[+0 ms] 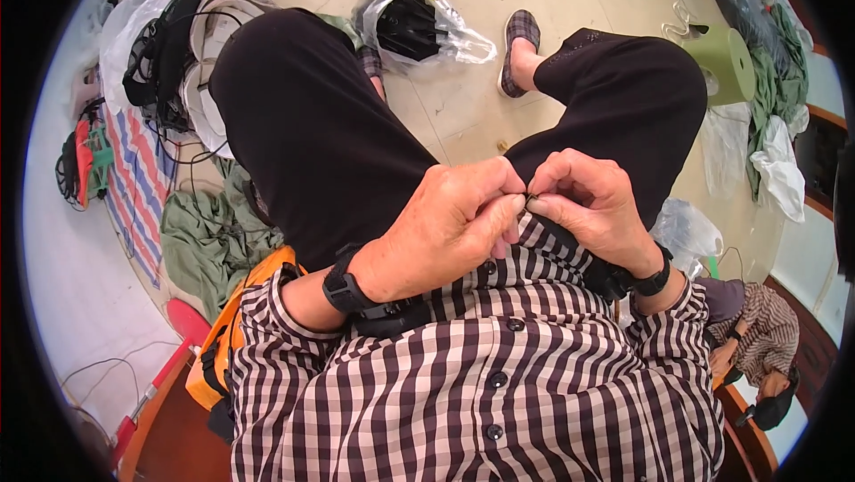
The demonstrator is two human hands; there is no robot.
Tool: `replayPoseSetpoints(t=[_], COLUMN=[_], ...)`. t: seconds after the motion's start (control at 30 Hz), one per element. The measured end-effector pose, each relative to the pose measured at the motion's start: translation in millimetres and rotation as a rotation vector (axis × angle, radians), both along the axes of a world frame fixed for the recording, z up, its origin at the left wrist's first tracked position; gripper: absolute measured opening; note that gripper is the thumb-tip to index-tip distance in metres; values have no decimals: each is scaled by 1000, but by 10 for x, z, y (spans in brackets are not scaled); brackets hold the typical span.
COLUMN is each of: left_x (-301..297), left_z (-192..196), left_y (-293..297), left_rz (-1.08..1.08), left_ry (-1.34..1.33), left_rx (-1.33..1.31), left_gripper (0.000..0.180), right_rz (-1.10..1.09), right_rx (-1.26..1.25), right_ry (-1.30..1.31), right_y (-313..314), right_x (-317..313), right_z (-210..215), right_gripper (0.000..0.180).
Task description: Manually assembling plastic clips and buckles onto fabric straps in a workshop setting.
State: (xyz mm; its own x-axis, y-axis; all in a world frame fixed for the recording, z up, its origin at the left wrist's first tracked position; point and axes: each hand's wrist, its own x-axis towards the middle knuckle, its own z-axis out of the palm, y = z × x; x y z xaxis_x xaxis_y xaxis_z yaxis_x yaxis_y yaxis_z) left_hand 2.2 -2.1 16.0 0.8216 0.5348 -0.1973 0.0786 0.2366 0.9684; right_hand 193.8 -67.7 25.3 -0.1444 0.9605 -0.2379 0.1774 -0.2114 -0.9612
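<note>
My left hand [450,224] and my right hand [592,206] meet over my lap, fingertips nearly touching. Thumb and forefinger of each are pressed together in a pinch. Between the fingertips shows a tiny dark thing [529,197], thin like a bit of thread or cord; its kind is too small to make out. Black straps circle both wrists. Just below the hands lies the hem of the checked shirt [534,242], and black trousers [312,117] cover my spread knees.
A plastic bag [468,41] holding something black stands on the tiled floor. White cups with black straps [209,46] and green cloth [209,233] lie at left. A green stool [726,64] is at right. Another person [757,331] in checked clothing appears at lower right.
</note>
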Motion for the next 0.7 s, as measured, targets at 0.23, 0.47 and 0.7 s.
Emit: replayPoseSetpoints(t=[0.23,0.47,0.7], left_x=[-26,-56,5], left_z=[112,-27,48], left_y=[7,-12,54], left_rz=[91,25,174], left_ry=[184,149,155], left_rx=[404,431,-32], left_gripper=[10,14,19], right_rz=[-4,-33,1], right_rx=[125,158,819], right_ry=[-100,-108,-911], right_y=[-8,-53,-32], right_x=[-63,-185,-267], right_z=[34,25,167], right_gripper=[12,15,23])
